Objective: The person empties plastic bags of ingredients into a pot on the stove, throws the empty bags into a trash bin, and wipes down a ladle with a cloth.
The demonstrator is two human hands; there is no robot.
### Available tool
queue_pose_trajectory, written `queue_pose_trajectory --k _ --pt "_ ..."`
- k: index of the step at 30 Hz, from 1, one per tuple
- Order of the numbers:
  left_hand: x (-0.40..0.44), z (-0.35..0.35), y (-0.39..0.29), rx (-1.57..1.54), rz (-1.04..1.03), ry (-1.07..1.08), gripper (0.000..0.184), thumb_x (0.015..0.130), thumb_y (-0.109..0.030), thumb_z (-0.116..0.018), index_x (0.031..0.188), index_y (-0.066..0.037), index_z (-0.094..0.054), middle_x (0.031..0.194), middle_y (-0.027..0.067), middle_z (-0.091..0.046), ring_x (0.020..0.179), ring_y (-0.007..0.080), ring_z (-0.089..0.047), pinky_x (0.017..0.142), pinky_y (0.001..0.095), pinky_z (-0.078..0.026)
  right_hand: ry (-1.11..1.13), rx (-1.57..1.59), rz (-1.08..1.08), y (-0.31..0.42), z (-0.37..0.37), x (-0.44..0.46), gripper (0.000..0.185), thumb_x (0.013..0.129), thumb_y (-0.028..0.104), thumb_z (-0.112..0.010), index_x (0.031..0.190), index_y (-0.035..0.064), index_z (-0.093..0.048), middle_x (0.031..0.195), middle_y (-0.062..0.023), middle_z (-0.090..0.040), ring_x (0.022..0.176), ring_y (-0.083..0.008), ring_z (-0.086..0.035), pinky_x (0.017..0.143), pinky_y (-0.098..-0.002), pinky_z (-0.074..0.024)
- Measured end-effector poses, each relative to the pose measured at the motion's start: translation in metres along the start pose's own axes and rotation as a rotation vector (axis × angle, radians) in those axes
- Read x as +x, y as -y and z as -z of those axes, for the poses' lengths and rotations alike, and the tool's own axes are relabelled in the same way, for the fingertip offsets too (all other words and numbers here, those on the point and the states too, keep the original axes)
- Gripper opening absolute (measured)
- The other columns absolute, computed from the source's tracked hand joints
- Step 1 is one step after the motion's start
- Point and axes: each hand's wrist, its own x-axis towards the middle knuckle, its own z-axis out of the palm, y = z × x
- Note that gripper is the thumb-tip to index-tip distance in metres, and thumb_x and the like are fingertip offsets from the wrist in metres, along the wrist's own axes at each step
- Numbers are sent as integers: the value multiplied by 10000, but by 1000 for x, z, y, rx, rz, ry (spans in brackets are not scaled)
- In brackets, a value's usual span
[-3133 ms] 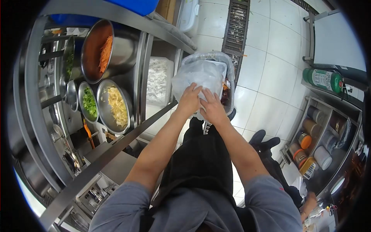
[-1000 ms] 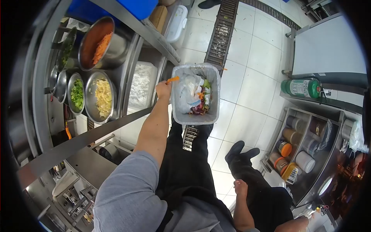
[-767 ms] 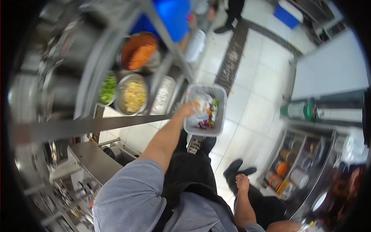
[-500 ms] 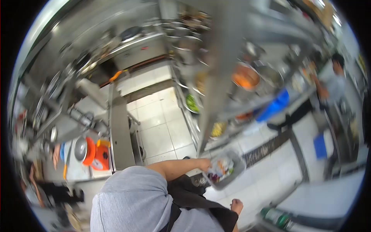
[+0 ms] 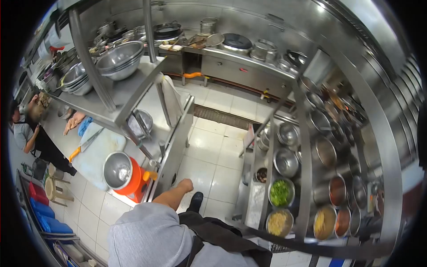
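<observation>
My left hand [image 5: 185,185] is closed in a loose fist over the floor beside the steel counter, with nothing showing in it. My right hand is out of view. On the counter left of my hand, an orange kitchen scale [image 5: 138,189] bears a steel bowl [image 5: 118,170]. Behind it, a knife with an orange handle [image 5: 74,154] lies on a white cutting board [image 5: 102,151]. Chopped greens [image 5: 279,192] and a pale yellow chopped food [image 5: 279,223] fill bowls on the right rack.
Stacked steel bowls [image 5: 120,60] stand on the upper left shelf. A stove counter [image 5: 231,66] with pans runs along the back. At the far left stands another person [image 5: 27,135] near a stool [image 5: 53,189]. A metal rack post [image 5: 391,178] rises at right.
The view has swung left from the waste bin toward the counters. My left hand has let go of the bin, which is now out of view. My right hand has left the view.
</observation>
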Motion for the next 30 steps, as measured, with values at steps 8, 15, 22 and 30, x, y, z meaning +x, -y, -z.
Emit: queue_pose_trajectory --k 8,15,22,30 --pt "61 113 -58 56 -230 70 324 798 -238 -625 1004 3 -688 858 170 -701 774 268 -709 768 375 -557 -19 129 380 154 -16 138 228 794 205 -634 880 7 -705 815 -197 -675 787 -378 -649 735 -428 -518" --pt "102 249 -153 -448 -257 -11 662 818 -428 -657 1349 -74 -482 775 128 -682 664 218 -704 516 323 -551 90 71 281 260 27 266 249 791 233 -656 940 43 -718 884 -193 -683 865 -355 -658 810 -424 -512" --pt "189 351 -180 -659 -335 -40 576 840 -340 -637 1328 -69 -494 988 150 -682 743 224 -706 546 334 -545 226 -58 310 352 51 431 253 788 249 -632 901 35 -708 856 -207 -671 851 -378 -647 808 -445 -502" --pt "206 411 -156 -1099 -101 -116 500 857 -305 -649 1274 -54 -533 956 85 -661 753 169 -682 538 279 -476 76 -177 720 566 109 659 260 797 265 -611 902 53 -717 854 -216 -665 846 -384 -650 780 -448 -511"
